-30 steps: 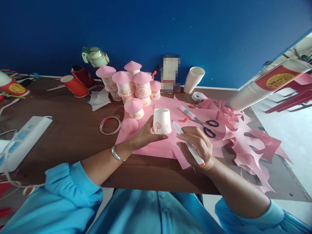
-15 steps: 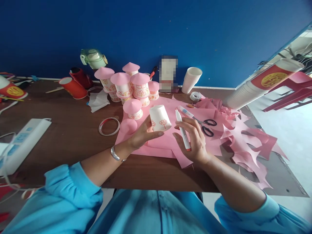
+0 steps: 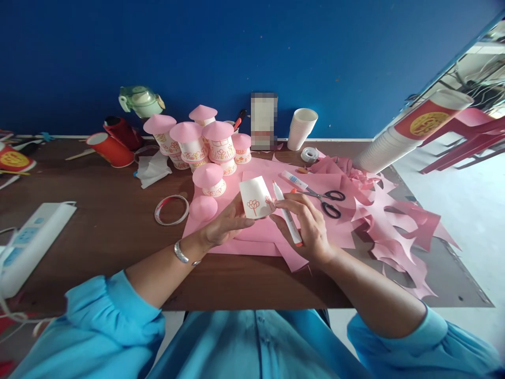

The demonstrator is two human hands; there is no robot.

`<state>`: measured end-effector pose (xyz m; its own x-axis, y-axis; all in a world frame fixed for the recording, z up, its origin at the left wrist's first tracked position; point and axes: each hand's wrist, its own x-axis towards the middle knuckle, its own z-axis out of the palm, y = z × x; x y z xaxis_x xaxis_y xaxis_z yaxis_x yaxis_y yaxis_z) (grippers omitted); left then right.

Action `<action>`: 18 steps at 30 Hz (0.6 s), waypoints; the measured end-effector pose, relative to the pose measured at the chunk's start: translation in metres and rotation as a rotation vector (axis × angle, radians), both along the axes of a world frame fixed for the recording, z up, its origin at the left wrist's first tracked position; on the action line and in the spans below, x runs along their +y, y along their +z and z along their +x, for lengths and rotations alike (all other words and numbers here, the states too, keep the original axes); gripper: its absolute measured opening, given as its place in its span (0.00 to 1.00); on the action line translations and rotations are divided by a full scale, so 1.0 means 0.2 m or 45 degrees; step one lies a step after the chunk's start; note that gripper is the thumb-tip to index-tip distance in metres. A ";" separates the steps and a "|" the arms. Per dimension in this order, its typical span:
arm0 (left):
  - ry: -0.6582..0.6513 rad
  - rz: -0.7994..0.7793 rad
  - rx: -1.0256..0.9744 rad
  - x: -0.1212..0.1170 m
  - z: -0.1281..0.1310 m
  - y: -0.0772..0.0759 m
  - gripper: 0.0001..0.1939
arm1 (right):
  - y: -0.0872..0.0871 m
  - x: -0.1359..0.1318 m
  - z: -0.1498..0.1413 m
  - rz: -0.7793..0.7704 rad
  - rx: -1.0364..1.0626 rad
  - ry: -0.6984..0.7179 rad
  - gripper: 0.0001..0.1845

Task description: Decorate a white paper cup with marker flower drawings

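My left hand (image 3: 228, 223) is closed round a white paper cup (image 3: 254, 196), held upside down over the pink paper (image 3: 252, 246). Red flowers are drawn round the cup's lower part. In my right hand (image 3: 305, 226) is a white marker (image 3: 287, 216), uncapped, its red tip pointing up and away. The fingertips of that hand meet the cup's right side. Behind the cup, several decorated paper cups with pink cone roofs (image 3: 219, 141) stand grouped, and a smaller roofed one (image 3: 209, 180) is nearer. A loose pink cone (image 3: 203, 208) lies beside my left hand.
Black-handled scissors (image 3: 330, 202) and a glue tube (image 3: 294, 180) lie right of my hands. Pink scraps (image 3: 398, 226) cover the table's right side. A tape roll (image 3: 171, 210) lies left; a power strip (image 3: 37, 245) is farther left. Stacked white cups (image 3: 303, 129) stand near the wall.
The cup has been turned in my left hand, so its flowers sit differently. My right hand has come left with the marker, and its fingers now touch the cup. The view has shifted slightly.
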<state>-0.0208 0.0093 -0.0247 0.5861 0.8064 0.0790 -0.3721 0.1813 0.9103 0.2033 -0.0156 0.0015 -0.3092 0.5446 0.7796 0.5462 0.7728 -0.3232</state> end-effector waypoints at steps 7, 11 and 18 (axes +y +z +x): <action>-0.056 0.036 -0.008 0.00 0.00 -0.01 0.28 | -0.04 -0.01 0.01 -0.018 -0.036 0.073 0.19; -0.030 0.045 -0.010 0.00 0.00 -0.01 0.30 | -0.02 -0.02 0.01 0.021 -0.055 0.073 0.18; 0.044 -0.043 -0.006 0.00 0.01 0.03 0.28 | -0.04 -0.01 0.01 0.044 -0.058 0.039 0.20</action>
<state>-0.0183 0.0098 -0.0192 0.5577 0.8283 0.0541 -0.3831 0.1991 0.9020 0.2060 -0.0180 -0.0067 -0.3610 0.5071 0.7826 0.5359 0.7996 -0.2709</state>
